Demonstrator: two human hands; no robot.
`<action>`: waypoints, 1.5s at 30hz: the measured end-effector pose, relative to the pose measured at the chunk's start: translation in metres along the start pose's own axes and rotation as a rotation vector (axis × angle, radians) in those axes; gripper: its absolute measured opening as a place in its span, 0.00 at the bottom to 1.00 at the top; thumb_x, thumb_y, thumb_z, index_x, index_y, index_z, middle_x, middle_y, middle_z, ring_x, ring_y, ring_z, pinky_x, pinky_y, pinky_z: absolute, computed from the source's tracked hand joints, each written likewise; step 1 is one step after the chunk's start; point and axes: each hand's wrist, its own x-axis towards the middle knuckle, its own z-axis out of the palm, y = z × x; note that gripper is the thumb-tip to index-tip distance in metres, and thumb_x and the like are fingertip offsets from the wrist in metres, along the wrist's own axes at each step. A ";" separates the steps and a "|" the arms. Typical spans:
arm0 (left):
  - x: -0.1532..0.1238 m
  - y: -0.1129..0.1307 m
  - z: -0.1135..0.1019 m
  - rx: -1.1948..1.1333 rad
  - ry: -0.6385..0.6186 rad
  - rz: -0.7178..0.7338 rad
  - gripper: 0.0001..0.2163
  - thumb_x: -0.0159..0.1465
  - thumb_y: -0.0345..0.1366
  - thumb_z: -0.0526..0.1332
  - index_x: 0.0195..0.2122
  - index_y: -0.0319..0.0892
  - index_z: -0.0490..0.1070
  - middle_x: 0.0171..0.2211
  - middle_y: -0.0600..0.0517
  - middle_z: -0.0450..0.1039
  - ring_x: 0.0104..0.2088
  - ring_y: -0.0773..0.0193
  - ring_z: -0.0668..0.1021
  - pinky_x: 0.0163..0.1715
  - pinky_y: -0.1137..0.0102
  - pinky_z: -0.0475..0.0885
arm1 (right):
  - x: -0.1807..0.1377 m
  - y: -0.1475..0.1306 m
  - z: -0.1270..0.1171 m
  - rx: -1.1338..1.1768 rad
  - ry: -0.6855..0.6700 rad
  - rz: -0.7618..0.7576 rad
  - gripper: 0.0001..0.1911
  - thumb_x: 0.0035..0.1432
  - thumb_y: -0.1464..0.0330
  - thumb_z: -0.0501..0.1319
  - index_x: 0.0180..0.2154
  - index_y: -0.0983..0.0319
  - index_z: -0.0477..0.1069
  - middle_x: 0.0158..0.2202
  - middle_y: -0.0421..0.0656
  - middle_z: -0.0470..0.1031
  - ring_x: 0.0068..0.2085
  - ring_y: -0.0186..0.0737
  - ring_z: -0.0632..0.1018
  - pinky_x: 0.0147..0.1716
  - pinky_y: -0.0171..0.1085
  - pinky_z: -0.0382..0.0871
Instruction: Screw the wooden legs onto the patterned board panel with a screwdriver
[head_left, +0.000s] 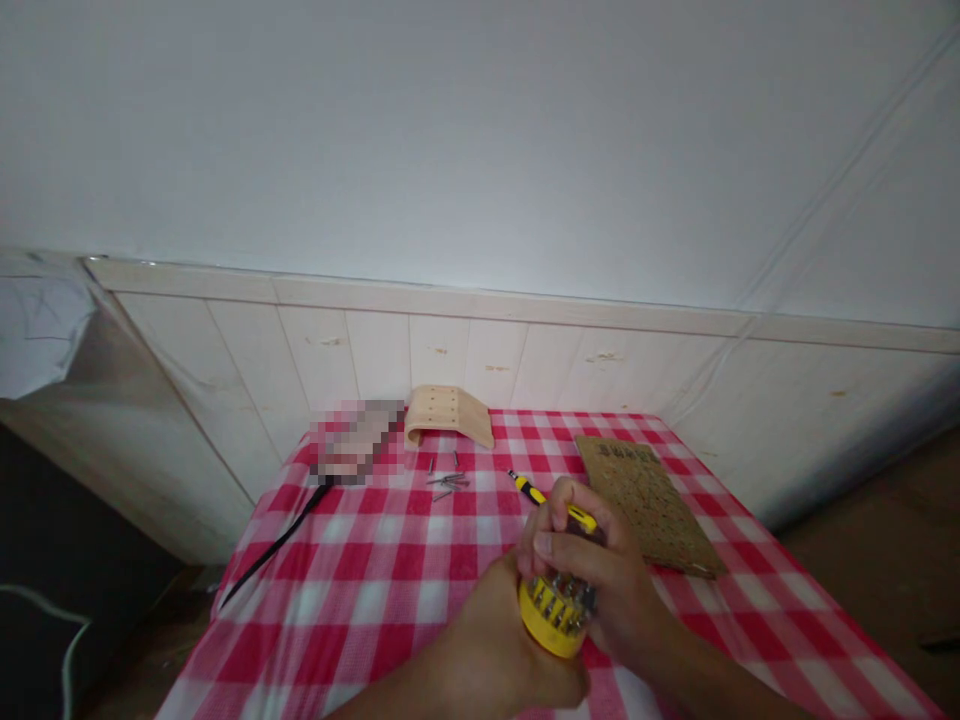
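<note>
Both my hands are on a round yellow screwdriver bit case point(553, 618) that shows rows of metal bits around its side. My left hand point(499, 632) is wrapped around its lower part from the left. From above and the right, my right hand point(604, 560) grips its dark upper part with the yellow top. Just beyond my fingers a black and yellow screwdriver point(528, 487) lies on the checked cloth. Several screws point(448, 481) are scattered to its left. Behind them stands a curved light wooden piece point(446, 408) with small holes.
A brown fibre board point(649, 500) lies at the right of the table. At the back left is a blurred-out object point(360, 440) with a black cable point(279, 540) running to the table's left edge. The panelled wall point(555, 360) closes off the far side.
</note>
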 end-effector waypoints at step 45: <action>0.012 -0.001 -0.038 -0.018 0.403 0.195 0.24 0.44 0.29 0.76 0.42 0.39 0.72 0.38 0.49 0.81 0.35 0.58 0.81 0.36 0.68 0.74 | 0.007 0.010 -0.025 -0.789 -0.027 -0.360 0.08 0.61 0.66 0.63 0.42 0.59 0.70 0.36 0.44 0.76 0.37 0.41 0.77 0.38 0.41 0.74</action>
